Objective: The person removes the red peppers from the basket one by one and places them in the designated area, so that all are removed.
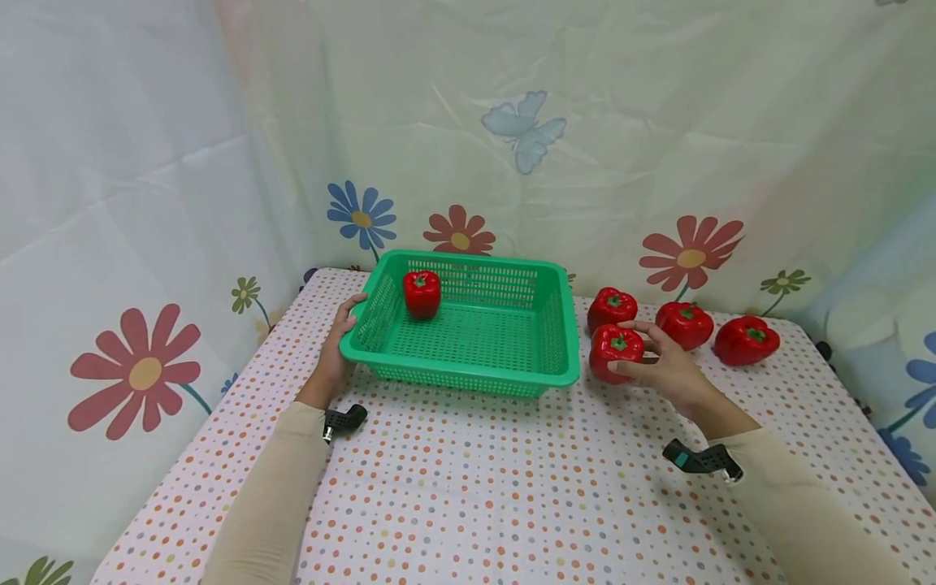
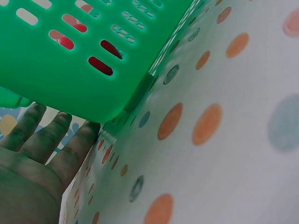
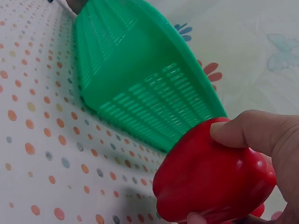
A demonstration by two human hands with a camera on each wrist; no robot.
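A green plastic basket point(image 1: 468, 374) stands on the table with one red bell pepper point(image 1: 422, 295) inside, at its back left. My left hand point(image 1: 340, 345) touches the basket's left side; in the left wrist view its straight fingers point(image 2: 70, 149) meet the green wall. To the right of the basket, my right hand point(image 1: 669, 370) grips another red bell pepper point(image 1: 613, 356). In the right wrist view the thumb lies across this bell pepper point(image 3: 210, 172), and a fingertip shows at its lower edge.
Behind and right of my right hand sit three more red bell peppers: one near the basket point(image 1: 611, 307), one in the middle point(image 1: 685, 325) and one farther right point(image 1: 747, 340). A dotted cloth point(image 1: 468, 487) covers the table. A flowered curtain point(image 1: 621, 122) hangs behind.
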